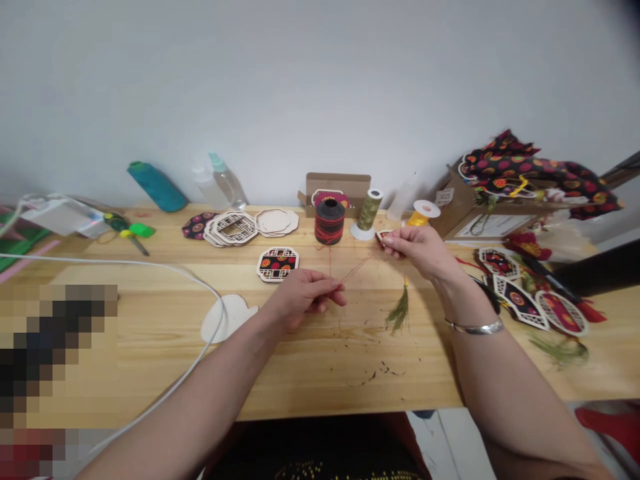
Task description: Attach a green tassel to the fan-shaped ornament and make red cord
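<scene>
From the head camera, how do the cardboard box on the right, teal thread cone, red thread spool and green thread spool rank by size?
1. Cardboard box
2. Teal thread cone
3. Red thread spool and green thread spool: too alike to rank

Wears a silver bracelet (475, 328) around the right wrist, slender on one side and broadening into a flatter, shiny band on the other. Has the left hand (313, 291) and right hand (415, 247) bare, as well as the left forearm (220, 363) and right forearm (500, 393), both thickening toward the elbow. Shows a black garment (320, 443) below, scattered with small gold dots, reddish-brown at its right edge.
</scene>
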The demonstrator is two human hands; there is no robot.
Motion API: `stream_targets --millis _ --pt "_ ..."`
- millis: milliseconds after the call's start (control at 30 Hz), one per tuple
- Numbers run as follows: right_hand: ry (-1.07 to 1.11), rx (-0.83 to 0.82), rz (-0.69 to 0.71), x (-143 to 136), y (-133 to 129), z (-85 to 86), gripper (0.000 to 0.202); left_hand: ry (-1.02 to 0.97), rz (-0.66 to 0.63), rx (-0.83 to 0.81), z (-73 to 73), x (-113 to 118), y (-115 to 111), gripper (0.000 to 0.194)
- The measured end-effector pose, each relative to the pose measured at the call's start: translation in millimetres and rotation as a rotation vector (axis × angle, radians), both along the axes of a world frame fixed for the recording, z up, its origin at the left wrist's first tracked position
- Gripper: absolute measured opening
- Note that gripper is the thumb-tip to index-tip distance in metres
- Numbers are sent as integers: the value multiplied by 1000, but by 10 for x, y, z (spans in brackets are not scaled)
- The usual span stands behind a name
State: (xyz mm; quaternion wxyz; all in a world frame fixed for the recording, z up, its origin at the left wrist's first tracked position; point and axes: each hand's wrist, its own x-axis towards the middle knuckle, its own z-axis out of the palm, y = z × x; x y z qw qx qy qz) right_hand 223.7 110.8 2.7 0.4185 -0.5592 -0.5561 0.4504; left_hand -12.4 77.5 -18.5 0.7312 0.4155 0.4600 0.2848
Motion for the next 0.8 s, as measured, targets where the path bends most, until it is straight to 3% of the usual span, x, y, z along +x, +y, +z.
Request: stream_targets --millis 367,800 --pt "8 16 19 49 36 -13 32 68 -19 147 -11 -11 7 19" --pt "15 76 -18 32 42 -20 27 221 -60 244 31 -3 0 19"
